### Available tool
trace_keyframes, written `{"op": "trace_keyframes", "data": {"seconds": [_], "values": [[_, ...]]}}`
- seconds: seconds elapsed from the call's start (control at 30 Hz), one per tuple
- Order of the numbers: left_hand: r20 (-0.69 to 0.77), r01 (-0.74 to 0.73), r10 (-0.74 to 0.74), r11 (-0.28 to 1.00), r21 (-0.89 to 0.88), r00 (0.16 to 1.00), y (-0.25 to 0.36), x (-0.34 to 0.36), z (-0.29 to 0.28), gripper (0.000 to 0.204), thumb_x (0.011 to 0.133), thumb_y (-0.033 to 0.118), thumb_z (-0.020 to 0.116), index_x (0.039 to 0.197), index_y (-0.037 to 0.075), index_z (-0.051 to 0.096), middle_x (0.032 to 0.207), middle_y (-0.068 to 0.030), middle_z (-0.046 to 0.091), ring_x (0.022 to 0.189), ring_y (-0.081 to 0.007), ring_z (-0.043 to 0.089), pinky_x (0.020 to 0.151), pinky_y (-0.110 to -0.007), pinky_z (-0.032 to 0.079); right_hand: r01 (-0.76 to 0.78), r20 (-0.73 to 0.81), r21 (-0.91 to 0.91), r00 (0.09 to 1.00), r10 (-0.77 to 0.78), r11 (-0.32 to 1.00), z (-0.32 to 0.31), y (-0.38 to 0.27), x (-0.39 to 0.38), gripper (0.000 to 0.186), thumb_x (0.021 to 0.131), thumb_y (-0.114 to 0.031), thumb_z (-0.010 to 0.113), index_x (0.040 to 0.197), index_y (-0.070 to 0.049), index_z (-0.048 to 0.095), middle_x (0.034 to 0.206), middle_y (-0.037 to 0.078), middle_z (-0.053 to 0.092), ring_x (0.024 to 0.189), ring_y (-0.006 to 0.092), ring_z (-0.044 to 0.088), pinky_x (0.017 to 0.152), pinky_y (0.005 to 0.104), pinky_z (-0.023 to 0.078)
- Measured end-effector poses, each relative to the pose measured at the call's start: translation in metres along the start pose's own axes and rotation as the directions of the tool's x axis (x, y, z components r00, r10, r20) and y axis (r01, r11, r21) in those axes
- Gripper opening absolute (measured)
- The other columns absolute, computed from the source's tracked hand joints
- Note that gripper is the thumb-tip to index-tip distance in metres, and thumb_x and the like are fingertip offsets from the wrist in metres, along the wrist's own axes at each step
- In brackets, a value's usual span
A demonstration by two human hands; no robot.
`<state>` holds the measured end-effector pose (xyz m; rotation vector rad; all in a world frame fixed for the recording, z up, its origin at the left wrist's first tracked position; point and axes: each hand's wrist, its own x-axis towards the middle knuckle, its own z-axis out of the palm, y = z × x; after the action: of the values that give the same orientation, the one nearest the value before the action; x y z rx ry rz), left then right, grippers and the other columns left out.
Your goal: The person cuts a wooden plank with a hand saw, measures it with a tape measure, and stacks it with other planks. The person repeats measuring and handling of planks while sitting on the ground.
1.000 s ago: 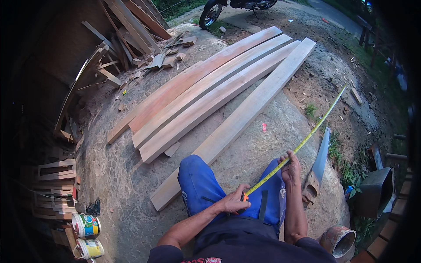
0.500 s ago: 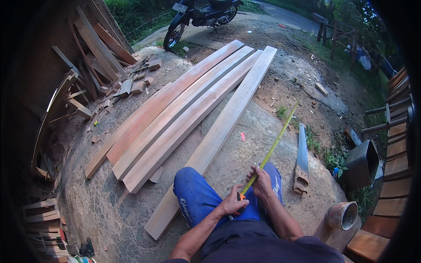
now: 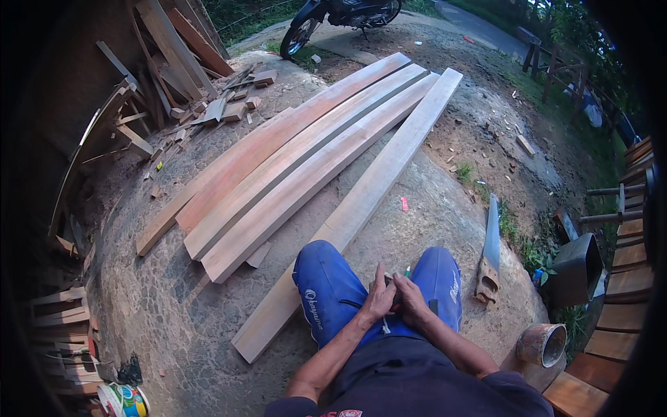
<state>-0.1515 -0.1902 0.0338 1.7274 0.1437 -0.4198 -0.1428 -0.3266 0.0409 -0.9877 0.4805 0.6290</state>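
My left hand (image 3: 379, 300) and my right hand (image 3: 413, 301) are close together over my lap, fingers curled. The left closes around the tape measure, whose case is mostly hidden between the hands; only a dark patch shows, and no yellow blade is visible. From the fingers of my right hand sticks a slim green-and-white pen or pencil (image 3: 407, 271). Beside my left knee runs a long single plank (image 3: 379, 187), its near end by my left leg. Left of it several thick wooden beams (image 3: 299, 184) lie side by side on the ground.
A handsaw (image 3: 490, 243) lies to the right, near a stained bucket (image 3: 542, 345) and a dark square container (image 3: 578, 271). Offcuts (image 3: 236, 111) and leaning boards (image 3: 170, 55) fill the left. A motorbike (image 3: 337, 17) stands at the far side; a colourful tub (image 3: 124, 401) sits lower left.
The long yellow tape blade has gone from view. My hands have come together, the right moving in toward the left. The whole view has shifted slightly.
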Motion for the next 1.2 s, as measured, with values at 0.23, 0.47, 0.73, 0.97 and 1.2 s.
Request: {"op": "trace_keyframes", "data": {"seconds": [0.23,0.47,0.73,0.97,1.2], "values": [[-0.726,-0.272,0.242,0.959,0.079,0.644,-0.077,-0.087,-0.159,0.052,0.107,0.023,0.051,0.15,-0.004,0.04,0.163,-0.0191,0.029,0.148,-0.029,0.034,0.12,-0.042,0.029,-0.029,-0.019,0.044,0.999,0.03,0.999,0.006,0.009,0.017,0.03,0.099,-0.02,0.067,0.12,0.0,0.06,0.095,0.008,0.067,0.077,0.0178,0.069,0.066,0.0344,0.061],[-0.711,0.1,-0.686,0.705,-0.702,-0.156,-0.291,-0.279,-0.29,0.091,0.09,0.062,0.067,0.146,-0.005,0.043,0.142,-0.0244,0.053,0.13,-0.0401,0.053,0.108,-0.053,0.045,-0.125,-0.112,0.081,0.985,0.134,0.989,-0.017,0.025,0.033,0.022,0.098,-0.016,0.065,0.111,0.0,0.062,0.09,0.009,0.065,0.074,0.0191,0.068,0.064,0.0354,0.06],[-0.487,0.227,-0.868,0.496,-0.839,0.095,-0.323,-0.288,-0.302,0.091,0.088,0.065,0.067,0.147,-0.001,0.044,0.141,-0.0184,0.057,0.13,-0.0368,0.054,0.106,-0.053,0.045,-0.127,-0.089,0.076,0.987,0.133,0.989,-0.017,0.029,0.033,0.022,0.098,-0.015,0.066,0.112,0.002,0.062,0.094,0.01,0.067,0.079,0.0208,0.07,0.069,0.038,0.061],[-0.463,0.42,-0.878,0.469,-0.777,0.124,-0.283,-0.286,-0.283,0.092,0.087,0.066,0.068,0.148,0.001,0.044,0.142,-0.0164,0.057,0.13,-0.0359,0.054,0.106,-0.052,0.045,-0.167,-0.158,0.097,0.971,0.181,0.981,-0.022,0.026,0.039,0.018,0.099,-0.015,0.065,0.11,-0.002,0.063,0.091,0.008,0.068,0.074,0.0192,0.069,0.066,0.0354,0.06],[-0.489,0.137,-0.753,0.595,-0.792,0.441,-0.266,-0.25,-0.24,0.094,0.084,0.068,0.07,0.15,0.007,0.045,0.143,-0.0131,0.057,0.13,-0.0338,0.054,0.105,-0.05,0.044,-0.151,-0.135,0.188,0.975,0.178,0.971,-0.031,0.026,0.045,0.014,0.099,-0.016,0.063,0.104,-0.003,0.064,0.088,0.007,0.067,0.073,0.0198,0.069,0.066,0.0367,0.059]]}}
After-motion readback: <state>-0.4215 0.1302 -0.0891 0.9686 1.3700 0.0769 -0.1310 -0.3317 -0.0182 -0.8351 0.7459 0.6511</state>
